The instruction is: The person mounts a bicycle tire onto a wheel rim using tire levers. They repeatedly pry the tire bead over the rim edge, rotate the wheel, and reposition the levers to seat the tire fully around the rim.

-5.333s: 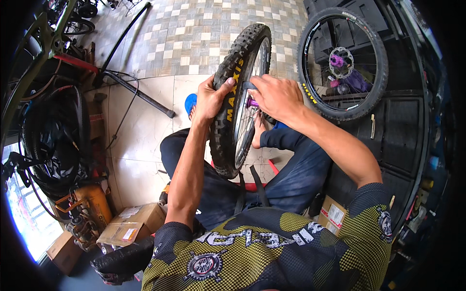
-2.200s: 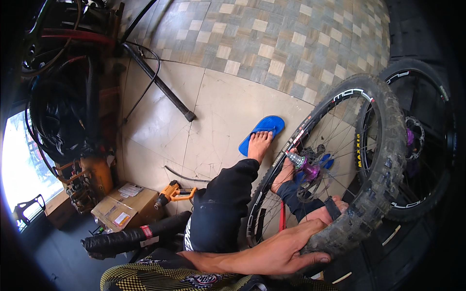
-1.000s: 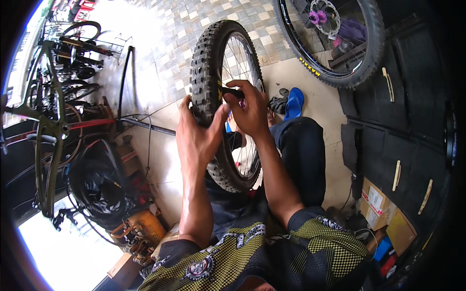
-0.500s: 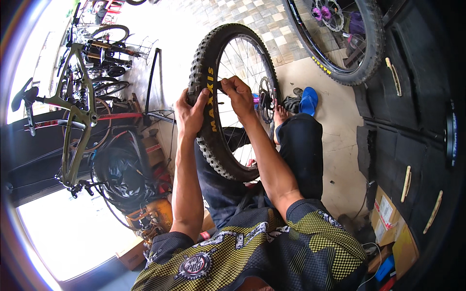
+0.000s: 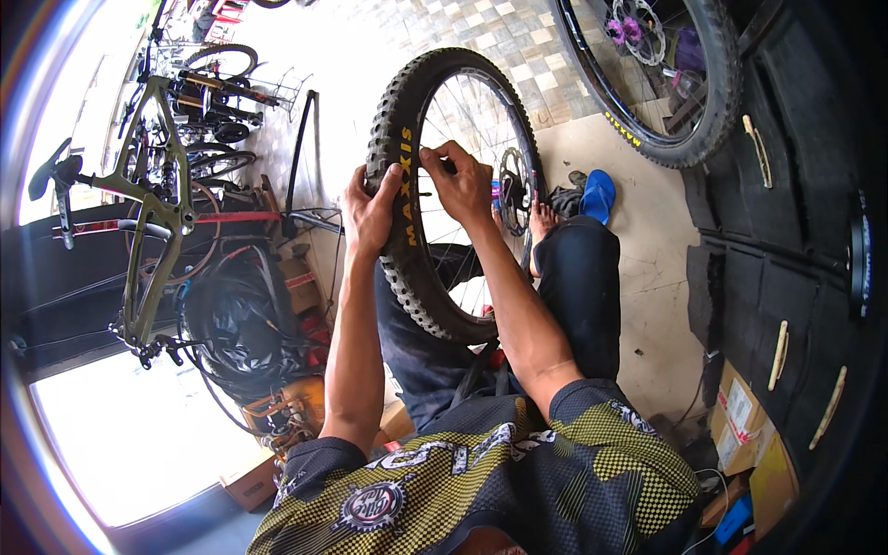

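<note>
A bicycle wheel with a knobbly black tyre (image 5: 401, 277) and yellow lettering stands upright before me, its lower part between my legs. My left hand (image 5: 368, 215) is closed round the tyre's left side, thumb laid over the sidewall. Beside the inner rim edge, my right hand (image 5: 460, 188) is closed, fingers curled and thumb side toward the rim. Something small and dark shows among its fingers, too hidden to name. Just below its fingertips a valve stem (image 5: 425, 195) sticks out of the rim. The sprocket cluster (image 5: 512, 180) shows at the hub.
Another wheel (image 5: 680, 153) with a purple hub leans at upper right by black panels (image 5: 768, 250). An olive bike frame (image 5: 148, 240) hangs at left, with several bikes behind it. Cardboard boxes (image 5: 735, 416) stand at lower right. A blue slipper (image 5: 598, 196) lies beyond my knee.
My right hand has drawn slightly back from the tyre's inner edge, its fingers more curled. My left hand keeps its hold. The whole view has shifted a little.
</note>
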Demonstrator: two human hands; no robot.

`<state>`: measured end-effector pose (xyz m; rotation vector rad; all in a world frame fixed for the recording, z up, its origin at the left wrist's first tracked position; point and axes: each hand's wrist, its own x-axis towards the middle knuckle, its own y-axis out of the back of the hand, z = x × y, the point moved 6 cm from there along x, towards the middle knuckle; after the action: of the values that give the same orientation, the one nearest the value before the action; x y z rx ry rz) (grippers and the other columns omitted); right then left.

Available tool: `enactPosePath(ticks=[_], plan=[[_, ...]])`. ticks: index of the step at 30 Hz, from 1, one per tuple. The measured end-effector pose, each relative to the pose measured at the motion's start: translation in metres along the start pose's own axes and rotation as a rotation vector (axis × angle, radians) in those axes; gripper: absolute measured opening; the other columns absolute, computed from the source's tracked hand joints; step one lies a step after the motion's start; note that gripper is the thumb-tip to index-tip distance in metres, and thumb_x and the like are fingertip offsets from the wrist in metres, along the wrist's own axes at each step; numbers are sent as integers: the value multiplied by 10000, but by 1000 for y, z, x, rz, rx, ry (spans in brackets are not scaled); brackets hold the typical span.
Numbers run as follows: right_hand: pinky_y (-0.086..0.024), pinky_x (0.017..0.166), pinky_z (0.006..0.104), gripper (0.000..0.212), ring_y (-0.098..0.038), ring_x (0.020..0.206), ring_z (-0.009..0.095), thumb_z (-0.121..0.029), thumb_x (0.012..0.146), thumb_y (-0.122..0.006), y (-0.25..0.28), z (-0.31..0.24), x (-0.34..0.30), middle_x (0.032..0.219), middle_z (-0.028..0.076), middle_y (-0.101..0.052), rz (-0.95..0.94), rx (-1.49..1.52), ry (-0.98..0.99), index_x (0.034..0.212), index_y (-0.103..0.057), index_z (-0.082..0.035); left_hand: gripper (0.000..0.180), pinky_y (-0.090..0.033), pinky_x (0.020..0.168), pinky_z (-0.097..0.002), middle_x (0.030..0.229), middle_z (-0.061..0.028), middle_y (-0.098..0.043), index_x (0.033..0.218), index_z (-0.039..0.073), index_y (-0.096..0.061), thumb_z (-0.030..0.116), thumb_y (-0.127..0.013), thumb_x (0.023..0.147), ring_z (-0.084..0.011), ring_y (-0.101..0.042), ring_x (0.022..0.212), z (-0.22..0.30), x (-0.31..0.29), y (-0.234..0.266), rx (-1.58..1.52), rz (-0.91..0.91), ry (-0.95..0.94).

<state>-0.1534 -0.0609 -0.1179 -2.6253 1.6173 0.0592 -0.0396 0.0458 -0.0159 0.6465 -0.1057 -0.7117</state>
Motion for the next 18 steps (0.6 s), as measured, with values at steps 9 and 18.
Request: enactPosePath(ticks=[9, 18], plan=[[-411, 768, 431, 306, -685, 758, 246, -457, 943, -703, 15, -67, -15, 752, 44, -722, 175, -739, 319, 853, -711, -165, 595, -563, 768, -380, 921, -177, -755, 1130, -69, -692, 479, -764, 909, -236, -717, 820, 2, -8, -3, 155, 69, -46], [-406, 746, 400, 215, -662, 749, 218, -375, 947, -695, 12, -80, -77, 735, 25, -686, 103, -883, 469, 877, -711, -173, 554, -564, 757, -400, 878, -190, -756, 1084, -64, -696, 452, -770, 899, -263, -730, 805, 3, -7, 3, 116, 59, -96]])
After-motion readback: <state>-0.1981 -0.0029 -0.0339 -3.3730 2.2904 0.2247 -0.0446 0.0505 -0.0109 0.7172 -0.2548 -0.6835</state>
